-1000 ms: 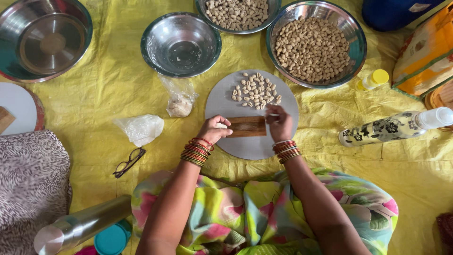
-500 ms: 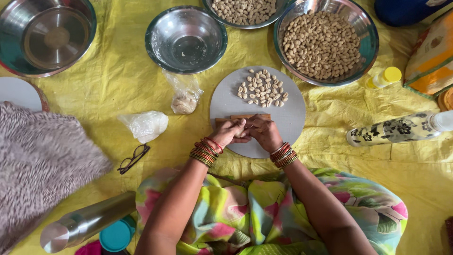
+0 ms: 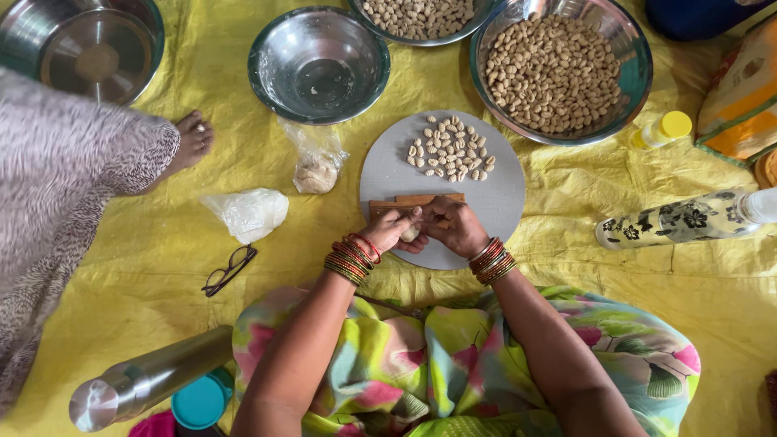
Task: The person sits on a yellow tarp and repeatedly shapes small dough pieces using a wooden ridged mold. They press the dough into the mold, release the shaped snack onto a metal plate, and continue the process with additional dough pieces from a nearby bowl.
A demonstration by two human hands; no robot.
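View: looking straight down from the head at a person seated on a yellow sheet [image 3: 566, 218] spread over the floor.
Left hand [image 3: 394, 231]: fingers curled nearly closed, pinching a small pale piece of dough [image 3: 411, 234] together with the other hand.
Right hand [image 3: 460, 226]: fingers bent inward, touching the same piece of dough from the other side; the two hands meet at the near edge of the board.
Round grey board [image 3: 502, 194]: lies on the sheet directly before the person, under both hands.
Wooden block [image 3: 417, 202]: a small brown ridged piece resting on the board, just beyond the knuckles.
Shaped dough pieces [image 3: 452, 149]: a cluster of small pale shells on the far half of the board.
Large steel bowl [image 3: 561, 65]: far right, filled with similar pieces.
Empty steel bowl [image 3: 319, 63]: far left of the board.
Plastic bag of dough [image 3: 316, 166]: just left of the board.
Spectacles [image 3: 229, 269]: folded open on the sheet, to the left.
Floral bottle [image 3: 688, 218]: lying on its side to the right.
Another person: a bare foot [image 3: 193, 139] and patterned garment at far left.
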